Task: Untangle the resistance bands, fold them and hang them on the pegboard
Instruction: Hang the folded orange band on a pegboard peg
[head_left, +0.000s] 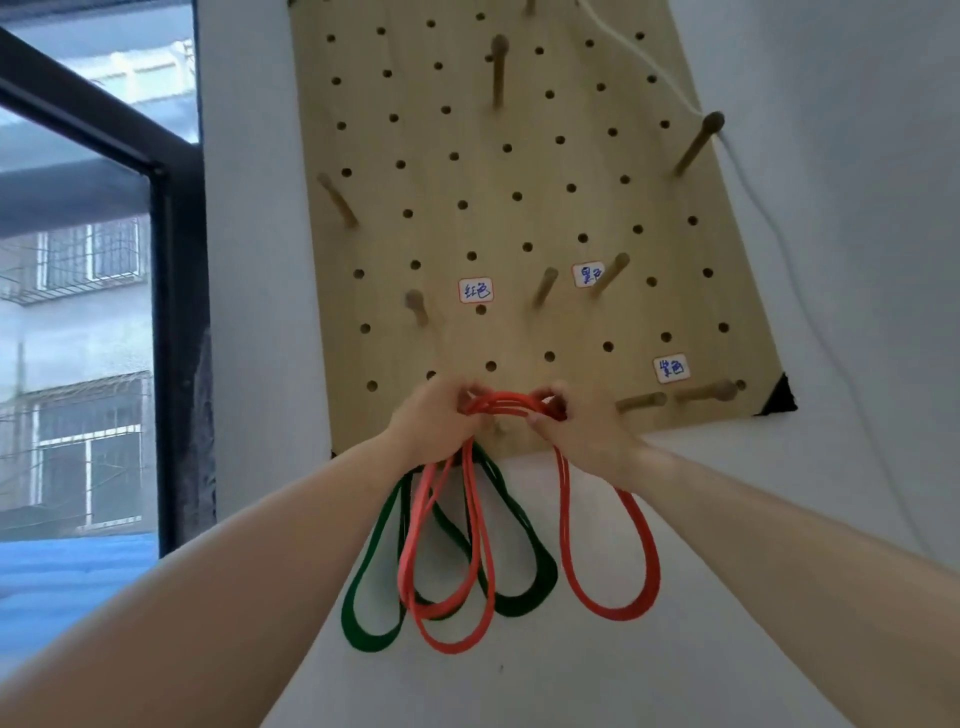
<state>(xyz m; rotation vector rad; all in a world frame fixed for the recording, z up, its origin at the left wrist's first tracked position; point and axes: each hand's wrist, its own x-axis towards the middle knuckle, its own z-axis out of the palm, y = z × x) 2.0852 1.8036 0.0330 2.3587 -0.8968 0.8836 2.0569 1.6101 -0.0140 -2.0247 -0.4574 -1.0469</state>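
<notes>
A wooden pegboard (519, 218) hangs on the white wall, with several wooden pegs and three handwritten labels. Both my hands are raised to its lower edge. My left hand (436, 415) and my right hand (582, 426) each grip the folded red resistance band (613, 571); its top stretches between them and loops hang below. A green resistance band (524, 587) hangs in loops behind the red one, below the board's bottom edge. What holds the green band is hidden by my hands.
Two free pegs (644, 401) stick out at the board's lower right, under a label (670, 368). A white cord (748, 182) runs down the wall past the board's right side. A dark-framed window (93, 312) stands to the left.
</notes>
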